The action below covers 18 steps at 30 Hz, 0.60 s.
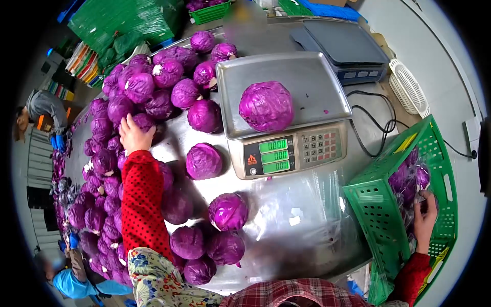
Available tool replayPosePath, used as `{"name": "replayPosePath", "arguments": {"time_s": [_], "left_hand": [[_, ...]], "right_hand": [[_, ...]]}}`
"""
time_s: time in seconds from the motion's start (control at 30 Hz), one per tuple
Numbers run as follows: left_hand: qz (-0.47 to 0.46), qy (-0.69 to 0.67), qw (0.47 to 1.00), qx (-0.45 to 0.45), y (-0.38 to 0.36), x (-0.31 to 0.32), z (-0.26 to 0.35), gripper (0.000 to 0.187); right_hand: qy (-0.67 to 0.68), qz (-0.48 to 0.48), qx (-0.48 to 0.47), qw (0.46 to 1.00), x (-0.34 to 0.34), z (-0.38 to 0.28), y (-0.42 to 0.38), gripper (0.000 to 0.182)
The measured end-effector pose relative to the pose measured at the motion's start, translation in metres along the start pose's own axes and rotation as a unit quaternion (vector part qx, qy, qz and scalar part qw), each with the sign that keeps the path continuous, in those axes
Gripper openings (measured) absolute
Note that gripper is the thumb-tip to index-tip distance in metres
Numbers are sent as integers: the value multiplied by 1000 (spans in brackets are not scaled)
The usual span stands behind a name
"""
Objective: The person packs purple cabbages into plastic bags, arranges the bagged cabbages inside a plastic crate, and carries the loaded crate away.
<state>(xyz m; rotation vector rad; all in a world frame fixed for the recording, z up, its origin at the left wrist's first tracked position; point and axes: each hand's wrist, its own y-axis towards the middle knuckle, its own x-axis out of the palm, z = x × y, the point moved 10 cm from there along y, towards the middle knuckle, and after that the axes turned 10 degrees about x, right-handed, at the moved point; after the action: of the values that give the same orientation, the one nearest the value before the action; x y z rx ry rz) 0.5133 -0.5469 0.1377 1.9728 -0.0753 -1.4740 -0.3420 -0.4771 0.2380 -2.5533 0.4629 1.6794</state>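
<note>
My left hand reaches into the pile on the metal table, its fingers curved against a red cabbage that it partly covers. Over on the right, my right hand is inside a green crate, with its fingers on a plastic-wrapped red cabbage. A large red cabbage sits on the steel tray of a weighing scale with lit green displays. One loose red cabbage lies just left of the scale.
Clear plastic bags lie flat in front of the scale. A second, dark scale, a black cable and a white basket are at the back right. Two people are along the left side.
</note>
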Motion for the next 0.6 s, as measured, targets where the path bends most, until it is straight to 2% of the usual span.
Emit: {"name": "replayPosePath", "arguments": {"time_s": [0.07,0.13,0.17,0.23,0.3,0.4,0.47,0.53,0.57,0.6], "left_hand": [[-151,-36,987,-49,-11,37,-17,111],[-123,23,991,-39,-12,43,-11,114],[-126,16,991,-47,-11,43,-7,114],[-103,15,993,-56,2,44,-12,115],[-124,0,990,-67,-1,44,-16,111],[-163,-56,980,-101,-12,25,-10,105],[-139,-143,971,-129,-23,2,-7,103],[-82,-258,943,-194,-35,-9,-25,101],[-34,-350,916,-192,-44,-15,-24,98],[17,-437,880,-186,-55,-29,-24,95]], "right_hand": [[-19,-2,-21,1000,5,4,4,25],[26,-31,40,998,11,27,4,22],[-18,-72,109,991,14,24,6,20],[-13,-59,87,994,15,18,10,18],[2,-32,46,998,11,19,7,17],[29,-58,79,995,8,19,6,18],[52,-53,82,994,7,18,4,17],[131,33,-14,991,-13,-19,-7,16],[54,91,-120,987,-30,-62,-24,16],[102,85,-157,979,-34,-89,-44,16]]}}
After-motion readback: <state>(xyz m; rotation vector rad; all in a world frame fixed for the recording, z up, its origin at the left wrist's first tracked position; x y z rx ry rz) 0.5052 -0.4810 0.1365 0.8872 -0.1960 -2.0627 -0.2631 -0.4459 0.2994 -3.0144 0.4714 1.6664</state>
